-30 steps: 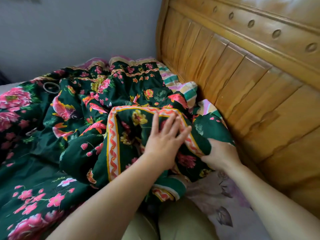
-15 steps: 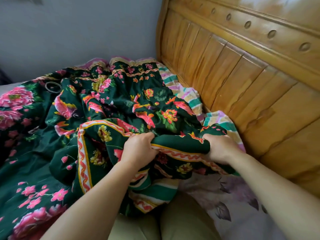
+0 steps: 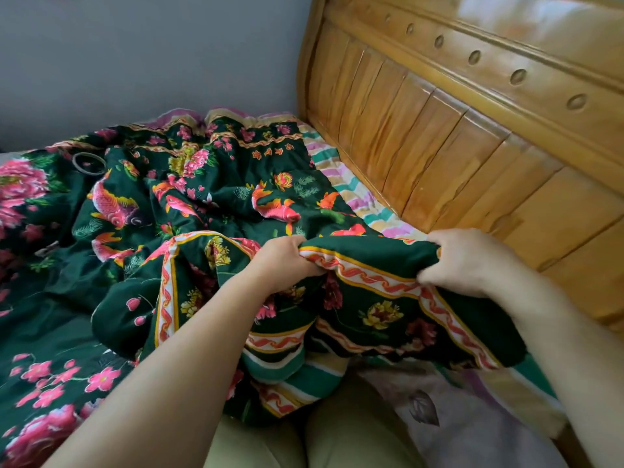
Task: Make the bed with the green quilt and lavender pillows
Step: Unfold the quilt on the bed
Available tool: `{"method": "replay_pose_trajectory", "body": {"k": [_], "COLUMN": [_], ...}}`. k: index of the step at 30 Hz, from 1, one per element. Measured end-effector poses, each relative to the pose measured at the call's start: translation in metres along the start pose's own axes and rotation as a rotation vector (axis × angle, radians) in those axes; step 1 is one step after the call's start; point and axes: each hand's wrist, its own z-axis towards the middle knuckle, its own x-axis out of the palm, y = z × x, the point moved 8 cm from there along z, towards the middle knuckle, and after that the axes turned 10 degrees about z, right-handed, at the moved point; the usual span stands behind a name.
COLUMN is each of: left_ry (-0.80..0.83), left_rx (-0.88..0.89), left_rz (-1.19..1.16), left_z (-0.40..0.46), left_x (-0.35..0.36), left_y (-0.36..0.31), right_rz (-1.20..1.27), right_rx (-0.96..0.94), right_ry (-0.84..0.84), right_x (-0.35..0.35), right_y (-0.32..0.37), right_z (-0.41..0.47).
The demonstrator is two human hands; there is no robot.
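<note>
The dark green quilt (image 3: 209,204), printed with pink flowers and orange fish, lies rumpled across the bed. Its bordered edge, white with a red wave pattern, is bunched up in front of me. My left hand (image 3: 287,261) grips that edge near the middle. My right hand (image 3: 462,261) grips the same edge further right, close to the headboard. The stretch of quilt between my hands is held raised and taut. A lavender pillow (image 3: 472,423) with a leaf print lies below my right arm, partly covered by the quilt's corner.
The tall wooden headboard (image 3: 472,130) runs along the right. A striped sheet (image 3: 351,190) shows in the gap between quilt and headboard. A grey wall (image 3: 135,62) stands behind the bed. My knees in light trousers (image 3: 304,434) rest at the bottom edge.
My left hand went from lying flat on the quilt to gripping its edge. Both hands have pulled the edge toward me and apart, uncovering more striped sheet by the headboard.
</note>
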Motion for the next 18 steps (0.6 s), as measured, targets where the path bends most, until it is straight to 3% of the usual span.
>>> {"method": "replay_pose_trajectory", "body": {"k": [4,6,8,13,18], "left_ry": [-0.044,-0.083,-0.126,-0.136,-0.153], "left_rx": [0.075,0.154,0.146,-0.035,0.051], "left_rz": [0.415,0.715,0.864,0.869,0.813], "left_z": [0.005,0.006,0.008,0.02,0.031], "left_x": [0.018,0.027,0.027,0.011,0.011], "left_y": [-0.007,-0.013,-0.011,0.013,0.01], "right_rz": [0.051,-0.004,-0.094,0.003,0.14], "right_rx": [0.14,0.218,0.286,0.229,-0.177], "right_ry": [0.018,-0.034,-0.03,-0.005,-0.022], "right_x": [0.032,0.048,0.063,0.082,0.077], "right_y": [-0.043,-0.07,-0.09,-0.074,0.022], "right_z": [0.029,0.036,0.037,0.04,0.044]}}
